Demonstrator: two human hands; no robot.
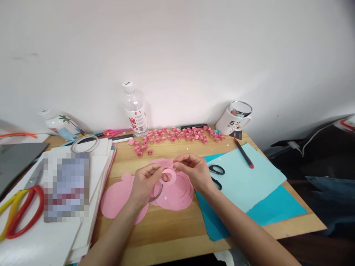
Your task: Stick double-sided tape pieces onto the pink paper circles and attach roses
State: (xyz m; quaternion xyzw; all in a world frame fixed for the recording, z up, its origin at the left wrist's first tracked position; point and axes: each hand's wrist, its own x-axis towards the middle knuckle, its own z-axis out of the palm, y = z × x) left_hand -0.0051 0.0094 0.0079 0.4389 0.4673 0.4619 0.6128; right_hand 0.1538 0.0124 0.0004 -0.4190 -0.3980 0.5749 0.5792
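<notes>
A pale pink paper ring [172, 180] hangs between my two hands, above the table. My left hand [146, 181] is closed, pinching the ring's left side with thumb and fingertips. At its upper right edge, my right hand [194, 170] pinches too; its exact grip point is small and partly hidden. Beneath them lie overlapping pink paper circles [181, 197] with a tiny white square on top. A larger pink paper cutout [116, 199] with rounded lobes is partly covered by my left hand and forearm. Part of a thin grey ring [157, 195] shows beside my left wrist.
Several small rolled pink paper flowers [173, 135] lie behind. A clear bottle [135, 111] and a white mug [233, 120] stand near the wall. Black-handled scissors [217, 170] and a marker [244, 155] rest by blue sheets [280, 207]. Red-yellow scissors [24, 212] lie on white paper.
</notes>
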